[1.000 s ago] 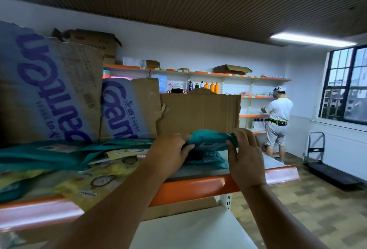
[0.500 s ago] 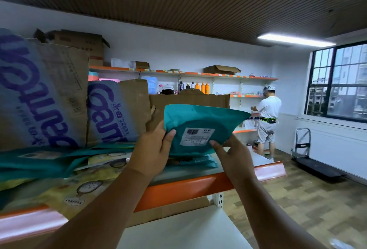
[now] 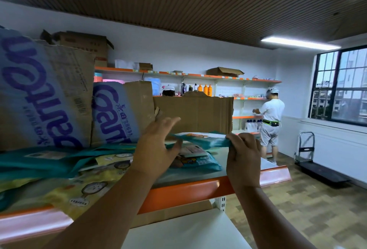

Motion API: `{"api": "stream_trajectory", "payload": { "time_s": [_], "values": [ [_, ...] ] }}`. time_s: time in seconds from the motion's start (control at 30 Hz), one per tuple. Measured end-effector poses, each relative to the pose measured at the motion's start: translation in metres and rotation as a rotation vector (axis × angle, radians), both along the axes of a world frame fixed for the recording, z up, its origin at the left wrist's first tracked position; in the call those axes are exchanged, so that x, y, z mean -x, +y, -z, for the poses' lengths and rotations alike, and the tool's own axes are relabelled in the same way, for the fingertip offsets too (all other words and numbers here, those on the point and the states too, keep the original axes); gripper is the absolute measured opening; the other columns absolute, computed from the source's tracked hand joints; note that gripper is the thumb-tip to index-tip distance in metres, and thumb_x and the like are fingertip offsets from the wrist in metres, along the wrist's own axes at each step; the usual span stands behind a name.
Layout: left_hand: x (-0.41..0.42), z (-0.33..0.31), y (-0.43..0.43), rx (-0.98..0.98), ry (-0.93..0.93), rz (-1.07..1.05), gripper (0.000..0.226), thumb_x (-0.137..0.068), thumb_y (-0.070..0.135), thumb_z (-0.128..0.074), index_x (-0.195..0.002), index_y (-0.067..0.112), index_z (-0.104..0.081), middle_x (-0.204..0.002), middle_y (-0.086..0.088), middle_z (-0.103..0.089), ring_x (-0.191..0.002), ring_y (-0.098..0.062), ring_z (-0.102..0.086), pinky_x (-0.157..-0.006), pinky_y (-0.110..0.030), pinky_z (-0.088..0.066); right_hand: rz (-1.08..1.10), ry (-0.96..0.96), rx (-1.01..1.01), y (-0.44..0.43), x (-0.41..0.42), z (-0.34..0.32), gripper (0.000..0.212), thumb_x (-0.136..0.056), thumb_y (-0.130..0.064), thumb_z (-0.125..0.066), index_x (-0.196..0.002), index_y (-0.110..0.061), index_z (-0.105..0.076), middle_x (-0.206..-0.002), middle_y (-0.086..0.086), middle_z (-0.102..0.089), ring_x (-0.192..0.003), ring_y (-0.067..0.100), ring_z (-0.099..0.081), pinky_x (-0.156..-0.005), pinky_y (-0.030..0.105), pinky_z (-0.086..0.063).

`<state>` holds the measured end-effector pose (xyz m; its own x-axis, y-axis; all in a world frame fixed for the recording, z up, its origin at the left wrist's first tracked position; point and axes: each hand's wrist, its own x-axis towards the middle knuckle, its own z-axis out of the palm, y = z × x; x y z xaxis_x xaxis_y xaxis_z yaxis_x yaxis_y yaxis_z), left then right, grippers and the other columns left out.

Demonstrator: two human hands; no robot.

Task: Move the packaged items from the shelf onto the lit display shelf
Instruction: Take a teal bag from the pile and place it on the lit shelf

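A flat teal packet (image 3: 200,139) hangs level just above the orange-edged shelf (image 3: 188,189). My right hand (image 3: 243,155) grips its right end with curled fingers. My left hand (image 3: 158,149) is at its left end, fingers spread and straight, thumb near the packet's edge. Below it another teal packet (image 3: 196,162) lies on the shelf. More teal and yellow packets (image 3: 65,171) are heaped to the left along the shelf.
Cardboard boxes (image 3: 59,98) with purple lettering stand behind the packets. A plain cardboard sheet (image 3: 198,113) stands behind my hands. A person in white (image 3: 271,121) works at wall shelves on the right. A flat trolley (image 3: 317,169) sits under the window. A white shelf board (image 3: 178,229) lies below.
The teal packet went from upright, label facing me, to lying flat above the shelf. My left hand let go and spread its fingers; my right hand keeps its hold.
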<state>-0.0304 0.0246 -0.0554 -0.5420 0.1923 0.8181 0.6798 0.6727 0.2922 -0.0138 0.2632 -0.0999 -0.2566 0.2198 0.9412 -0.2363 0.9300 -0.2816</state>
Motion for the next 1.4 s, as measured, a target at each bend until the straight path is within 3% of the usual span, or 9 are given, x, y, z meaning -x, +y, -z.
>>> {"api": "stream_trajectory", "payload": {
  "time_s": [0.23, 0.37, 0.47, 0.7, 0.87, 1.0, 1.1, 1.2, 1.4],
  "values": [
    [0.008, 0.003, 0.010, 0.347, -0.092, 0.069, 0.062, -0.094, 0.012, -0.063, -0.146, 0.044, -0.049, -0.150, 0.021, -0.048, -0.138, 0.000, -0.036, -0.116, -0.025, -0.032, 0.015, 0.041, -0.194, 0.002, 0.002, 0.002, 0.029, -0.081, 0.002, -0.073, -0.107, -0.012, -0.076, -0.107, 0.014, -0.059, -0.103, 0.032, -0.052, -0.077, 0.041, -0.056],
    [0.012, 0.008, 0.010, 0.367, -0.135, 0.098, 0.075, -0.092, 0.008, -0.065, -0.151, 0.048, -0.039, -0.153, 0.019, -0.045, -0.140, -0.001, -0.037, -0.117, -0.031, -0.036, -0.050, 0.067, -0.259, 0.002, 0.002, 0.003, 0.020, -0.091, -0.015, -0.062, -0.103, -0.009, -0.077, -0.117, 0.015, -0.064, -0.115, 0.033, -0.054, -0.089, 0.040, -0.054],
    [0.011, 0.009, 0.009, 0.379, -0.114, 0.100, 0.078, -0.092, 0.015, -0.069, -0.152, 0.050, -0.034, -0.155, 0.021, -0.041, -0.142, 0.000, -0.034, -0.117, -0.032, -0.037, -0.137, 0.072, -0.256, 0.004, 0.000, 0.002, 0.035, -0.097, -0.027, -0.048, -0.103, -0.008, -0.077, -0.119, 0.012, -0.066, -0.118, 0.031, -0.056, -0.094, 0.037, -0.052],
    [0.003, 0.006, 0.009, 0.446, -0.051, 0.007, 0.077, -0.095, 0.027, -0.067, -0.154, 0.052, -0.024, -0.164, 0.021, -0.023, -0.153, -0.008, -0.015, -0.124, -0.043, -0.024, -0.293, 0.110, -0.254, 0.011, 0.000, 0.009, 0.029, -0.095, -0.016, -0.052, -0.113, -0.008, -0.074, -0.122, 0.006, -0.068, -0.125, 0.018, -0.051, -0.111, 0.026, -0.039],
    [0.005, 0.007, 0.003, 0.380, 0.013, 0.024, 0.071, -0.090, 0.035, -0.075, -0.150, 0.046, -0.039, -0.160, 0.016, -0.035, -0.154, -0.013, -0.018, -0.121, -0.050, -0.031, -0.304, 0.049, -0.257, 0.009, 0.000, 0.011, 0.038, -0.098, -0.031, -0.045, -0.124, -0.017, -0.069, -0.139, 0.001, -0.059, -0.136, 0.026, -0.048, -0.105, 0.045, -0.044],
    [0.005, 0.007, 0.004, 0.426, 0.134, -0.063, 0.074, -0.084, 0.031, -0.080, -0.145, 0.043, -0.041, -0.156, 0.011, -0.044, -0.153, -0.020, -0.025, -0.114, -0.055, -0.040, -0.298, -0.073, -0.315, 0.010, -0.001, 0.007, 0.049, -0.090, -0.039, -0.045, -0.138, -0.030, -0.053, -0.150, -0.014, -0.041, -0.145, 0.016, -0.032, -0.102, 0.046, -0.038],
    [0.003, 0.005, 0.004, 0.465, 0.187, -0.082, 0.065, -0.085, 0.027, -0.080, -0.142, 0.038, -0.051, -0.153, 0.007, -0.049, -0.151, -0.023, -0.029, -0.114, -0.052, -0.042, -0.335, -0.118, -0.403, 0.010, -0.001, 0.007, 0.052, -0.088, -0.042, -0.046, -0.138, -0.030, -0.053, -0.144, -0.015, -0.048, -0.141, 0.007, -0.028, -0.104, 0.047, -0.036],
    [-0.002, 0.005, 0.000, 0.529, 0.230, -0.110, 0.055, -0.090, 0.033, -0.070, -0.143, 0.034, -0.053, -0.151, 0.004, -0.052, -0.149, -0.027, -0.033, -0.111, -0.049, -0.045, -0.409, -0.131, -0.432, 0.014, -0.001, 0.004, 0.050, -0.086, -0.039, -0.054, -0.135, -0.029, -0.057, -0.137, -0.015, -0.056, -0.140, 0.006, -0.033, -0.108, 0.045, -0.036],
    [-0.028, -0.009, -0.042, 0.728, 0.174, -0.286, 0.066, -0.092, 0.054, -0.043, -0.155, 0.042, -0.026, -0.162, 0.008, -0.035, -0.155, -0.023, -0.018, -0.114, -0.052, -0.042, -0.510, -0.125, -0.527, -0.012, -0.006, -0.017, 0.046, -0.084, -0.035, -0.054, -0.129, -0.027, -0.064, -0.134, -0.013, -0.060, -0.140, 0.010, -0.036, -0.117, 0.033, -0.031]
  ]
}}
